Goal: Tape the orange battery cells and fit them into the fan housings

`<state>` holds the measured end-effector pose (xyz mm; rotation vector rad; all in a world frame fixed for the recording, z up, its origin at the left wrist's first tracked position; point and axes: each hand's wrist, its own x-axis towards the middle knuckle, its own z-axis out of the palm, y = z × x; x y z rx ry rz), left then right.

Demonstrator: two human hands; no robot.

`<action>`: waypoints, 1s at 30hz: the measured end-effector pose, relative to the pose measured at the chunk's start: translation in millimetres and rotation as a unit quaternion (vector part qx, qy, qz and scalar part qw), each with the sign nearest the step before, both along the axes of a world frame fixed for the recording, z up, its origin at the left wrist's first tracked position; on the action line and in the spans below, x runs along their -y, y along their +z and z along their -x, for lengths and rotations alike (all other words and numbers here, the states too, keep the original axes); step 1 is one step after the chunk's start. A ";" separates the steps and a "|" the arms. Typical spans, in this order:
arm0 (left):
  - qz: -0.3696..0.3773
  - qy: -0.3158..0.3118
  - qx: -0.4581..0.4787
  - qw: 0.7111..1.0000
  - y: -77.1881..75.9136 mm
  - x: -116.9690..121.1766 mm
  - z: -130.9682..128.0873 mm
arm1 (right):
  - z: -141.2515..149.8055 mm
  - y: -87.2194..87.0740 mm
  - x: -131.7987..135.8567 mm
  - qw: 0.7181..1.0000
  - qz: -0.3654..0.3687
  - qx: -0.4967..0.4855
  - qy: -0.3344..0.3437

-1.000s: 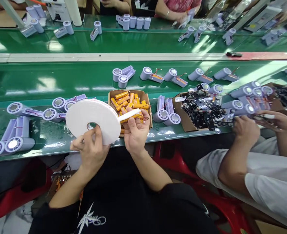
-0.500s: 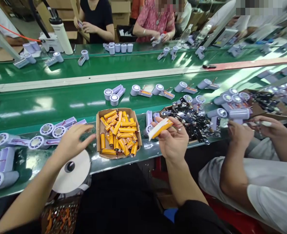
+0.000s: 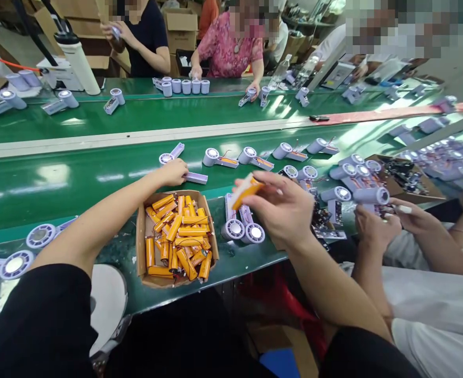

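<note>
My left hand (image 3: 173,172) reaches over the near conveyor, fingers curled down on a lavender handheld-fan housing (image 3: 197,178). Its open handle sticks out to the right, while its round head is hidden under the hand. Just behind lies another lavender housing (image 3: 166,158). In my right hand (image 3: 288,207) is an orange battery (image 3: 248,192) with a white strip on one side, pinched between thumb and fingers above the bench. Below it rest two lavender housings (image 3: 233,229) side by side. Between my arms stands a cardboard box (image 3: 140,249) of orange batteries (image 3: 184,231).
A white roll (image 3: 107,307) sits at the bench's near left edge, with more fan housings (image 3: 17,264) beyond it. Several housings with batteries (image 3: 249,155) line the belt. A co-worker's hands (image 3: 377,226) work at right, beside dark circuit boards (image 3: 326,223). People sit across.
My left hand has moved from beside the box onto a housing on the belt, whose handle now points right. My right hand has turned palm down, still holding the battery.
</note>
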<state>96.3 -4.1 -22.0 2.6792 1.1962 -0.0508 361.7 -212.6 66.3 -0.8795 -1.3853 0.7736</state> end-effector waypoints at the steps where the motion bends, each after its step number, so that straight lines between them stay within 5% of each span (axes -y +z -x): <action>1: 0.021 -0.027 0.012 0.999 0.1 -4.8 2.3 | 2.8 -1.2 -23.3 0.999 -0.001 0.042 0.014; 5: 0.083 -0.087 0.064 0.991 -0.7 -23.0 0.9 | 16.0 -32.7 -118.9 0.979 0.026 0.188 0.075; 9: 0.113 -0.077 0.103 0.985 -9.8 -34.9 -4.3 | 18.8 -73.2 -163.0 0.957 0.063 0.273 0.076; 12: 0.118 -0.049 0.127 0.984 -17.4 -37.7 -8.1 | 16.7 -86.6 -162.3 0.938 0.046 0.337 0.067; 17: 0.104 0.020 0.147 0.983 -21.9 -31.9 -17.9 | 21.4 -86.3 -154.5 0.842 0.047 0.536 0.043; 20: 0.105 0.062 0.148 0.981 -21.4 -28.5 -25.3 | 24.8 -83.9 -156.9 0.808 0.058 0.584 0.049; 30: 0.082 0.127 0.122 0.981 6.5 -8.9 -47.9 | 49.3 -60.2 -152.4 0.665 0.064 0.739 0.086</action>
